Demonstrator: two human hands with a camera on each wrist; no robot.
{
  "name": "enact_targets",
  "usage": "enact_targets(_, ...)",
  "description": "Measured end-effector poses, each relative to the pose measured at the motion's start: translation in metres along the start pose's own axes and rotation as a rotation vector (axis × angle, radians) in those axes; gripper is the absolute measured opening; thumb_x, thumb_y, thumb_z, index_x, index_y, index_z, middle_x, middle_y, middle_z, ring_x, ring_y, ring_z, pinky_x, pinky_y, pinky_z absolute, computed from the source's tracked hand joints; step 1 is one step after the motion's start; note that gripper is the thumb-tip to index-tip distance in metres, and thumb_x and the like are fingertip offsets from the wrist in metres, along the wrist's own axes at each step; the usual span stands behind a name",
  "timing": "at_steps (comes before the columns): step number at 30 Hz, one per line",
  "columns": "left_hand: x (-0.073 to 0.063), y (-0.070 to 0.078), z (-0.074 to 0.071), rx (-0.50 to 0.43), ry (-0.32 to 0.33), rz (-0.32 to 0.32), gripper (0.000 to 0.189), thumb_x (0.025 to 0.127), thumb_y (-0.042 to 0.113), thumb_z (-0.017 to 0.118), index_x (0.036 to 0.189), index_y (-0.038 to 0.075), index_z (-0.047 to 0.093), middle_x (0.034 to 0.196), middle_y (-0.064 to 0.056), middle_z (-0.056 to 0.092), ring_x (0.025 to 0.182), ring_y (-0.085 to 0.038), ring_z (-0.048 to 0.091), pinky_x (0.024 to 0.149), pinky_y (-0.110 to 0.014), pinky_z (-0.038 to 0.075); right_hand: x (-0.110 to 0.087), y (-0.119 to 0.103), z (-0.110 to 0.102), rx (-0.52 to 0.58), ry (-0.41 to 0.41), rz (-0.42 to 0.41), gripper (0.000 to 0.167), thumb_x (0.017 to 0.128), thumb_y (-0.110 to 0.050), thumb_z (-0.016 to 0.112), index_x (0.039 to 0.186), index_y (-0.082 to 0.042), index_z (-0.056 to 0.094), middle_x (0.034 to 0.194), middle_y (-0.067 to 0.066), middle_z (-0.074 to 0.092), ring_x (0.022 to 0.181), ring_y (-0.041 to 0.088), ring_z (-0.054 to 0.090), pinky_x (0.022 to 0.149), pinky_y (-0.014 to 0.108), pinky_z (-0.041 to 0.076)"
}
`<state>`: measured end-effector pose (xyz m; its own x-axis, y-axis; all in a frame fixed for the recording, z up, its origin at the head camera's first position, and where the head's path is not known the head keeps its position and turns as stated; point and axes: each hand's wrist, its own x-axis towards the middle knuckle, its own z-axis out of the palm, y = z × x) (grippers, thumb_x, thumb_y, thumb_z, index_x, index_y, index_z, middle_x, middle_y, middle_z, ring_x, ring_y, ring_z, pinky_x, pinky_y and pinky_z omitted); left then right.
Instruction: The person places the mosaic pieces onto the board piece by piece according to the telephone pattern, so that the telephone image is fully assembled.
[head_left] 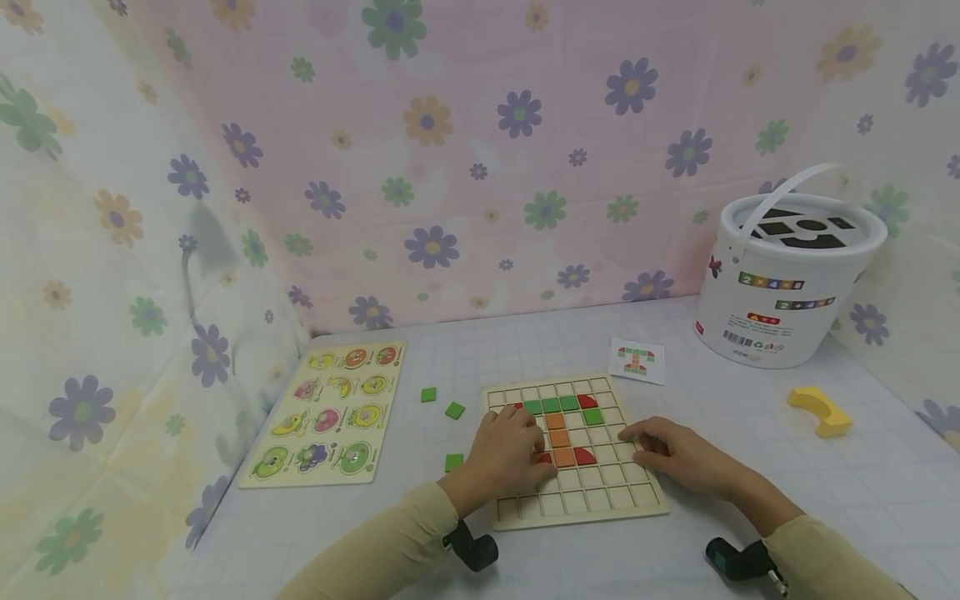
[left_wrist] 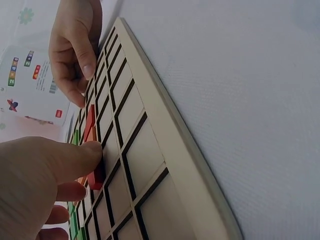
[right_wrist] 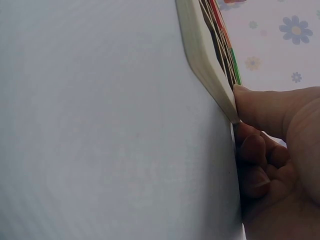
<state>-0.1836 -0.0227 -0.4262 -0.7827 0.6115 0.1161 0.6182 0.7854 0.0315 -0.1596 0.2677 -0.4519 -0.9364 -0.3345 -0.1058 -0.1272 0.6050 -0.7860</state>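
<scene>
A wooden grid board [head_left: 573, 504] lies on the table, with coloured blocks in a T-like pattern. My left hand [head_left: 507, 450] reaches over its left part, pinching a red quarter-round block [left_wrist: 97, 176] between thumb and fingers; part of that block is hidden. Beside it are orange squares [head_left: 559, 438], another red quarter-round block [head_left: 584, 456] and a row of green squares [head_left: 551, 405]. A lone green square [head_left: 592, 416] sits under the row's right end. At the board's right edge, my right hand [head_left: 678, 457] grips the rim, thumb [right_wrist: 260, 107] on top and fingers curled beside it.
Several loose green squares [head_left: 454, 410] lie left of the board. A fruit puzzle board [head_left: 345, 433] is farther left. Behind the grid stands a pattern card [head_left: 637, 361] lying flat. A white bucket [head_left: 780, 308] and a yellow arch block [head_left: 821, 411] are at right.
</scene>
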Motion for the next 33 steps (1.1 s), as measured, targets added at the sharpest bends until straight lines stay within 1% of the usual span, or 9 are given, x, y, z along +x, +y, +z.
enact_targets(2,-0.0003,0.0006,-0.0004,-0.007,0.007,0.006,0.025,0.085,0.052,0.069,0.078,0.027,0.069,0.103,0.007,0.062,0.096,-0.013,0.051,0.076,-0.03,0.04,-0.0001,-0.0001,-0.0003,0.003,-0.003,-0.003,0.035,0.094,-0.023,0.065,0.127,-0.012,0.061,0.096,0.003,0.046,0.086,0.008,0.043,0.066,0.025,0.038)
enact_targets(5,-0.0004,0.0019,-0.0011,0.007,0.006,0.018,0.024,0.086,0.052,0.069,0.09,0.029,0.074,0.106,0.006,0.063,0.097,-0.013,0.052,0.077,-0.03,0.041,-0.0001,-0.0002,-0.0005,0.003,-0.004,-0.005,0.034,0.094,-0.023,0.065,0.126,-0.012,0.061,0.096,0.003,0.046,0.085,0.008,0.043,0.065,0.025,0.038)
enact_targets(9,-0.0002,0.003,-0.0011,0.048,-0.003,0.032,0.025,0.087,0.053,0.067,0.099,0.032,0.073,0.108,0.007,0.063,0.098,-0.013,0.053,0.075,-0.029,0.041,-0.0002,-0.0005,-0.0004,-0.001,-0.001,-0.002,0.034,0.094,-0.023,0.065,0.126,-0.012,0.061,0.096,0.003,0.046,0.084,0.008,0.043,0.065,0.025,0.038)
enact_targets(13,-0.0001,0.003,-0.0004,0.048,0.005,0.038,0.021,0.087,0.051,0.068,0.095,0.033,0.072,0.106,0.008,0.063,0.095,-0.012,0.052,0.074,-0.028,0.04,0.0,-0.001,-0.0002,-0.004,0.001,-0.001,0.034,0.094,-0.023,0.066,0.126,-0.012,0.061,0.096,0.003,0.046,0.084,0.008,0.043,0.065,0.025,0.038)
enact_targets(16,0.0002,0.0033,-0.001,0.02,0.014,0.041,0.018,0.087,0.049,0.069,0.09,0.032,0.071,0.105,0.007,0.063,0.094,-0.012,0.052,0.074,-0.027,0.039,0.0001,-0.001,-0.0002,-0.006,0.001,-0.002,0.034,0.094,-0.023,0.065,0.126,-0.012,0.061,0.096,0.003,0.046,0.085,0.008,0.043,0.065,0.025,0.038)
enact_targets(20,0.0011,0.0039,-0.0017,-0.007,0.012,0.037,0.019,0.087,0.05,0.069,0.083,0.031,0.068,0.107,0.007,0.063,0.095,-0.013,0.053,0.073,-0.026,0.038,0.0001,-0.0006,-0.0003,-0.01,0.0,-0.002,0.034,0.094,-0.023,0.066,0.126,-0.012,0.061,0.096,0.003,0.046,0.084,0.008,0.043,0.065,0.025,0.038)
enact_targets(23,0.0019,0.0039,-0.002,-0.022,-0.007,0.022,0.02,0.086,0.05,0.07,0.082,0.031,0.068,0.107,0.007,0.063,0.096,-0.013,0.053,0.074,-0.027,0.039,0.0002,-0.0003,-0.0002,-0.005,-0.005,0.002,0.035,0.094,-0.023,0.066,0.126,-0.012,0.061,0.096,0.003,0.046,0.084,0.008,0.043,0.064,0.025,0.038)
enact_targets(29,0.0057,0.002,-0.0023,-0.065,-0.064,-0.031,0.018,0.084,0.048,0.074,0.083,0.031,0.071,0.106,0.008,0.063,0.095,-0.012,0.051,0.072,-0.026,0.038,0.0004,0.0001,-0.0001,-0.007,-0.004,0.003,0.035,0.094,-0.024,0.065,0.126,-0.013,0.061,0.096,0.003,0.046,0.084,0.008,0.043,0.064,0.025,0.038)
enact_targets(33,0.0084,0.0001,-0.0004,-0.097,-0.08,-0.056,0.02,0.081,0.05,0.076,0.084,0.03,0.073,0.107,0.007,0.063,0.097,-0.012,0.052,0.072,-0.026,0.039,0.0005,0.0001,-0.0003,-0.011,0.0,-0.003,0.034,0.094,-0.023,0.066,0.126,-0.013,0.062,0.095,0.003,0.046,0.083,0.007,0.043,0.064,0.025,0.037)
